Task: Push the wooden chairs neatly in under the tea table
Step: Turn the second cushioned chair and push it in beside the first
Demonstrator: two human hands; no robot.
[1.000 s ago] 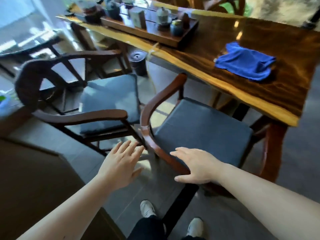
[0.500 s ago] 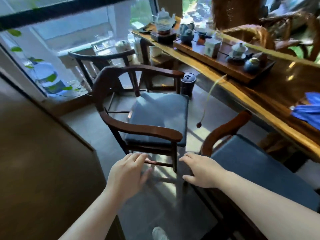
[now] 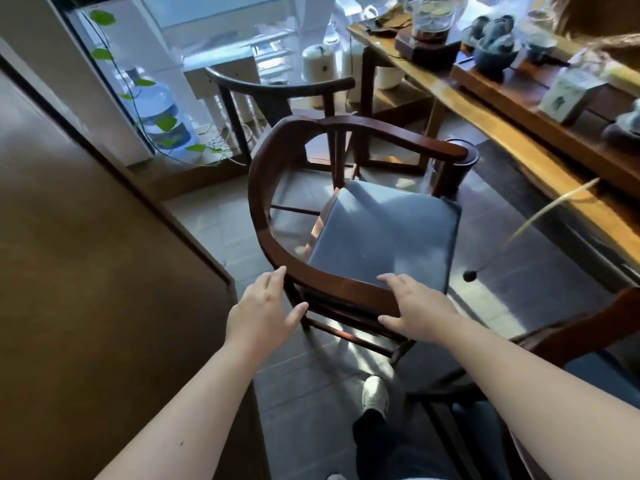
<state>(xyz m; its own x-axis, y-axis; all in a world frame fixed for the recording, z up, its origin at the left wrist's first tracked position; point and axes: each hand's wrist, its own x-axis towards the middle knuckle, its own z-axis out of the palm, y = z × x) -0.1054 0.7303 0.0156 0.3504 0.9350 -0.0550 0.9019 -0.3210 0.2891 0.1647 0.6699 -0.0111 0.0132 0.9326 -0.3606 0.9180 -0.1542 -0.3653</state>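
Note:
A dark wooden armchair (image 3: 273,174) with a blue seat cushion (image 3: 381,233) stands mid-floor, turned sideways and apart from the long wooden tea table (image 3: 519,150) on the right. My left hand (image 3: 266,306) is open with spread fingers beside the near armrest, just left of the chair's leg. My right hand (image 3: 415,306) is open at the end of that armrest, fingers over its top and thumb below it. A second armchair (image 3: 588,327) shows its armrest at the lower right. A third chair (image 3: 277,88) stands behind, by the window.
A tea tray (image 3: 519,77) with pots and cups sits on the table. A black bin (image 3: 464,161) stands by the table edge. A brown panel (image 3: 86,271) closes the left side. A water bottle (image 3: 162,112) and vine sit by the window. My shoe (image 3: 375,393) is below.
The view swung left from the near chair to the sideways chair. Both hands moved forward and up to its near armrest; the right hand left the first chair's rail.

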